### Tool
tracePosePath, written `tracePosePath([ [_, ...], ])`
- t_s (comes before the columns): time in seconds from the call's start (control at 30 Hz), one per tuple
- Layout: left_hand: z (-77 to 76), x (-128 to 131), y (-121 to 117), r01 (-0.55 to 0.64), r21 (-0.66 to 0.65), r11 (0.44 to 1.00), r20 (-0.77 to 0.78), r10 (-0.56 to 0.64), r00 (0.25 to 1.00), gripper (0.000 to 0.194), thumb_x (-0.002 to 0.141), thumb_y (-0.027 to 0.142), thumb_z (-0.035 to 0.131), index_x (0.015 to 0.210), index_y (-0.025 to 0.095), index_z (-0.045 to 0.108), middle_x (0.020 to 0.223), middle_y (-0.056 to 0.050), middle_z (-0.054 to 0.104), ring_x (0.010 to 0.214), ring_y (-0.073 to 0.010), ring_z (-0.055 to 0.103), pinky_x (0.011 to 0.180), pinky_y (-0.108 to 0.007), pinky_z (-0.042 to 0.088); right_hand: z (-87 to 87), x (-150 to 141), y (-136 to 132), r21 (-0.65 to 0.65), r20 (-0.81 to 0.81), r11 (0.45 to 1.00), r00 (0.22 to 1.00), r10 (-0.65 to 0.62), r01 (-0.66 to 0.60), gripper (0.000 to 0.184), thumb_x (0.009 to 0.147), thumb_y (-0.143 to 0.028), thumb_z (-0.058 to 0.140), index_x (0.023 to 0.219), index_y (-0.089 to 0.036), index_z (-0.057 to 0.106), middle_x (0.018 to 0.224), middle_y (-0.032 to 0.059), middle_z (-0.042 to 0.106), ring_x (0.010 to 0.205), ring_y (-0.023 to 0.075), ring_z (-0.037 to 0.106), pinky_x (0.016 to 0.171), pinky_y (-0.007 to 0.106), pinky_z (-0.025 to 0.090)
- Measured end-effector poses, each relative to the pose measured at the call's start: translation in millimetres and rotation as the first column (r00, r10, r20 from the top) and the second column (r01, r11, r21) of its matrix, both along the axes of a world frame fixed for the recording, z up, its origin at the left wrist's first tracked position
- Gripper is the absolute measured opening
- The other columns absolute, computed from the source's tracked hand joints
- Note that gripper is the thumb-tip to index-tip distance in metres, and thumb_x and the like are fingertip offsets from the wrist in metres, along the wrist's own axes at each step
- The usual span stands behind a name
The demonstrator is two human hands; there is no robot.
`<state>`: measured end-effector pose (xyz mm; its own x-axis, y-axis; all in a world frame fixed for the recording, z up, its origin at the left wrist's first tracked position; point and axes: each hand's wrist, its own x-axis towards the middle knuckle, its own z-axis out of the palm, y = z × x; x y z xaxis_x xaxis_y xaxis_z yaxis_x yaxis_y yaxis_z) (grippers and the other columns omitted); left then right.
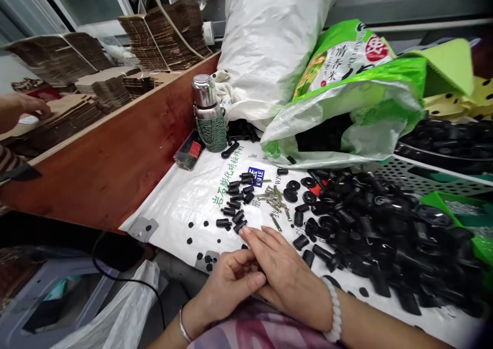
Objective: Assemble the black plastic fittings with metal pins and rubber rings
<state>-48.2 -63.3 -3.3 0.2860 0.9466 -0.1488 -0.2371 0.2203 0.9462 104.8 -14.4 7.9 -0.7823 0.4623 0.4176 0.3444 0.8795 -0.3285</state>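
The left hand (pixel 233 283), a silver bangle (pixel 184 326) on its wrist, curls its fingers beneath the right hand; whether its grip has hold of anything cannot be told. The right hand (pixel 285 272), with a pale bead bracelet (pixel 334 310), lies across it, its grip open with fingers stretched nearly straight; its palm is hidden.

Just beyond the right fingertips, the nearest of the small black stepped plastic cylinders (pixel 223 223) lie in a loose group on the white printed sheet (pixel 169 205) covering the worktop; contact is unclear. To their right are thin brassy metal strips (pixel 275 200), then a large heap of glossy black plastic parts (pixel 362 236), with a bright green tray (pixel 431 200) at far right.

Farther off, a dark phone-like slab (pixel 189 151) lies left of a silver flask in green netting (pixel 210 113). An open green-and-white plastic bag (pixel 346 82) leans right, before a bulging white sack (pixel 273 41). Left, past a reddish-brown wooden board (pixel 127 138), another person's hand (pixel 33 105) rests near brown cardboard stacks (pixel 165 36).
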Motion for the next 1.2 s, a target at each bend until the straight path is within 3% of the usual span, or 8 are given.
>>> tracePosePath([
  [0.1, -5.4, -16.3, -6.0, -0.115, -0.038, 0.993, 0.024, 0.116, 0.993, 0.037, 0.076, 0.032, 0.063, 0.108, 0.013, 0.062, 0.087, -0.009, 0.067, 0.075, -0.0179, 0.062, 0.074, -0.030, 0.047, 9.0, 1.3, 8.5, -0.071, -0.032, 0.994, 0.996, 0.080, -0.082, 0.086, 0.079, -0.055, 0.050, 0.139, -0.003, 0.016, 0.127, 0.0215, 0.049, 0.118, 0.0279, 0.044, 0.098, 0.046, 0.036],
  [0.2, -8.6, -32.4, -9.0, -0.236, -0.136, 0.962, 0.154, 0.256, 0.954, 0.034, 0.077, 0.033, 0.062, 0.106, 0.013, 0.062, 0.093, -0.011, 0.068, 0.070, -0.0159, 0.062, 0.071, -0.030, 0.048, 10.9, -2.8, 21.0, -0.085, -0.064, 0.996, 0.998, 0.022, -0.027, 0.052, 0.087, -0.040, 0.045, 0.129, -0.009, 0.037, 0.114, 0.0154, 0.058, 0.106, 0.0228, 0.052, 0.090, 0.040, 0.041],
  [0.3, -7.4, -41.2, -14.3, -0.272, -0.204, 0.940, 0.285, 0.323, 0.903, 0.032, 0.078, 0.031, 0.061, 0.103, 0.011, 0.062, 0.094, -0.013, 0.068, 0.070, -0.0154, 0.062, 0.069, -0.028, 0.048, 5.1, -14.0, 29.8, 0.040, 0.085, 0.996, 0.992, -0.088, 0.085, 0.025, 0.088, -0.024, 0.044, 0.108, -0.014, 0.056, 0.101, 0.0106, 0.063, 0.091, 0.0201, 0.056, 0.081, 0.034, 0.043],
  [0.5, -7.4, -40.4, -38.7, -0.295, -0.273, 0.916, 0.373, 0.383, 0.845, 0.032, 0.080, 0.032, 0.057, 0.102, 0.009, 0.063, 0.095, -0.014, 0.067, 0.069, -0.0145, 0.061, 0.067, -0.028, 0.049, -0.4, -20.0, 28.2, 0.145, 0.184, 0.970, 0.957, -0.223, 0.198, 0.019, 0.085, -0.019, 0.047, 0.094, -0.013, 0.062, 0.088, 0.0113, 0.064, 0.083, 0.0225, 0.055, 0.076, 0.035, 0.039],
  [0.7, -10.6, -32.6, -47.3, -0.280, -0.238, 0.930, 0.324, 0.348, 0.880, 0.032, 0.082, 0.033, 0.055, 0.103, 0.009, 0.062, 0.095, -0.014, 0.067, 0.070, -0.0141, 0.061, 0.069, -0.028, 0.049, 4.0, 26.6, 27.5, 0.204, 0.196, 0.923, 0.910, -0.365, 0.326, 0.018, 0.084, -0.020, 0.049, 0.093, -0.013, 0.063, 0.089, 0.0099, 0.065, 0.084, 0.0219, 0.056, 0.077, 0.034, 0.036],
  [0.9, -3.0, -6.4, -27.0, -0.277, 0.078, 0.958, -0.144, 0.286, 0.947, 0.035, 0.077, 0.031, 0.062, 0.107, 0.012, 0.060, 0.092, -0.011, 0.067, 0.065, -0.0126, 0.059, 0.056, -0.022, 0.046, 9.1, 57.5, 30.7, 0.236, 0.233, 0.878, 0.852, -0.468, 0.417, 0.019, 0.085, -0.022, 0.048, 0.093, -0.015, 0.064, 0.090, 0.0079, 0.065, 0.083, 0.0202, 0.055, 0.078, 0.033, 0.034],
  [1.07, -8.5, 11.5, -11.1, -0.039, 0.467, 0.884, -0.639, 0.367, 0.676, 0.038, 0.080, 0.029, 0.055, 0.116, 0.017, 0.055, 0.099, -0.010, 0.063, 0.061, -0.0111, 0.055, 0.067, -0.027, 0.049, 8.5, 38.8, 33.2, 0.259, 0.339, 0.902, 0.842, -0.419, 0.345, 0.021, 0.083, -0.023, 0.050, 0.072, -0.017, 0.066, 0.076, 0.0074, 0.064, 0.075, 0.0197, 0.053, 0.078, 0.035, 0.032],
  [1.2, -9.2, 17.7, 0.1, 0.113, 0.519, 0.847, -0.779, 0.414, 0.472, 0.039, 0.083, 0.026, 0.049, 0.122, 0.020, 0.050, 0.126, -0.012, 0.050, 0.067, -0.0135, 0.059, 0.080, -0.034, 0.049, 0.9, 22.7, 37.1, 0.294, 0.377, 0.898, 0.823, -0.424, 0.328, 0.023, 0.079, -0.013, 0.050, 0.063, -0.015, 0.066, 0.071, 0.0115, 0.062, 0.075, 0.0235, 0.052, 0.085, 0.042, 0.028],
])
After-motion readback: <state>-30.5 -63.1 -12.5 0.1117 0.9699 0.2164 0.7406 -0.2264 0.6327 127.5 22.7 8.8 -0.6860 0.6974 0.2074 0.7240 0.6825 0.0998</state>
